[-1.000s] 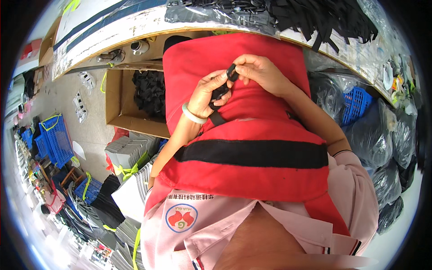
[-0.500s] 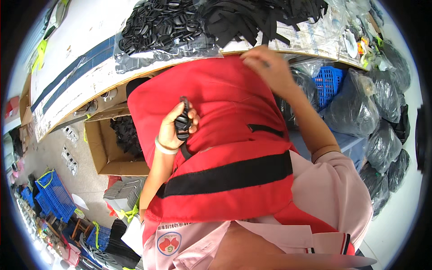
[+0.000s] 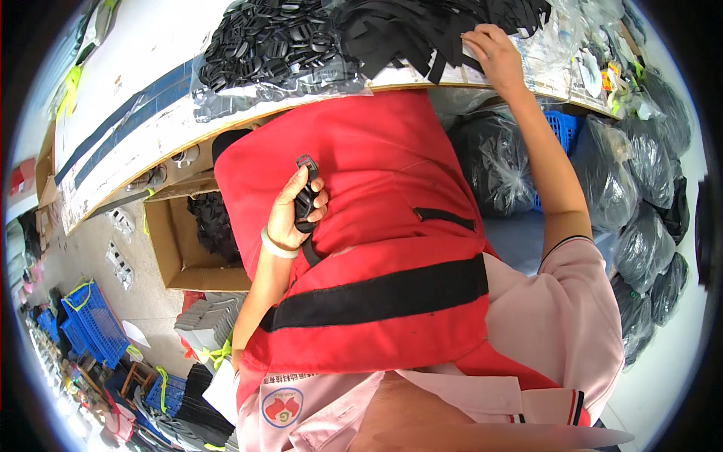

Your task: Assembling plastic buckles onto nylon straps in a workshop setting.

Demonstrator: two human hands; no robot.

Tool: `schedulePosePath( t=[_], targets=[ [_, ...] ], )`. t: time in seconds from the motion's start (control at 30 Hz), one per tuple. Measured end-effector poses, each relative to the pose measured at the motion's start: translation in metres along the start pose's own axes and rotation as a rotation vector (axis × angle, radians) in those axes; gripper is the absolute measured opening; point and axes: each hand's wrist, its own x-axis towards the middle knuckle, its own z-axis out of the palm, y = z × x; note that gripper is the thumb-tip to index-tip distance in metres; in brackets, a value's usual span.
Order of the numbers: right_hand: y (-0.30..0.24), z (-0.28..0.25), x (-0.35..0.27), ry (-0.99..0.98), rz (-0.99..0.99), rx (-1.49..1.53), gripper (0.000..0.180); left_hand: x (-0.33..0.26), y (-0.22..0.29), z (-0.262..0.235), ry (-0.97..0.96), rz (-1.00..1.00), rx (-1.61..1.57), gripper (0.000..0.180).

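Observation:
My left hand (image 3: 290,207) is closed around several black plastic buckles (image 3: 306,197), stacked in the palm above the red apron (image 3: 361,166) on my lap. How many buckles it holds is partly hidden by the fingers. Farther off, my right hand (image 3: 497,60) reaches over the table to the right end of a heap of black webbing straps (image 3: 407,38). Its thumb and fingertips pinch at a strap there; the exact hold is hard to see. Left of the straps, a pile of loose black buckles (image 3: 271,45) lies on a clear plastic bag.
The white worktable (image 3: 143,83) runs across the far side. Below it at left stands an open cardboard box (image 3: 169,248) with black pieces inside. Stuffed dark plastic bags (image 3: 602,173) and a blue basket (image 3: 561,128) crowd the right. Blue crates (image 3: 94,324) stand on the floor at left.
My right hand has moved away and to the right, from the table's near edge to the strap heap. My left hand keeps its hold on the buckles, almost in place.

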Motion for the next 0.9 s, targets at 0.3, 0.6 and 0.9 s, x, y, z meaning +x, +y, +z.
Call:
schedulePosePath(
  t=[0.3, 0.6, 0.9],
  targets=[
    [0.004, 0.006, 0.007, -0.126, -0.187, -0.026, 0.037, 0.002, -0.005, 0.029, 0.295, 0.078, -0.049, 0.023],
    [-0.067, -0.042, 0.047, 0.465, 0.159, 1.024, 0.020, 0.000, -0.003, 0.021, 0.155, 0.227, 0.311, 0.017],
    [-0.251, -0.029, -0.001, -0.811, 0.662, 1.407, 0.022, 0.006, -0.011, 0.060, 0.370, 0.634, 0.734, 0.015]
  ],
)
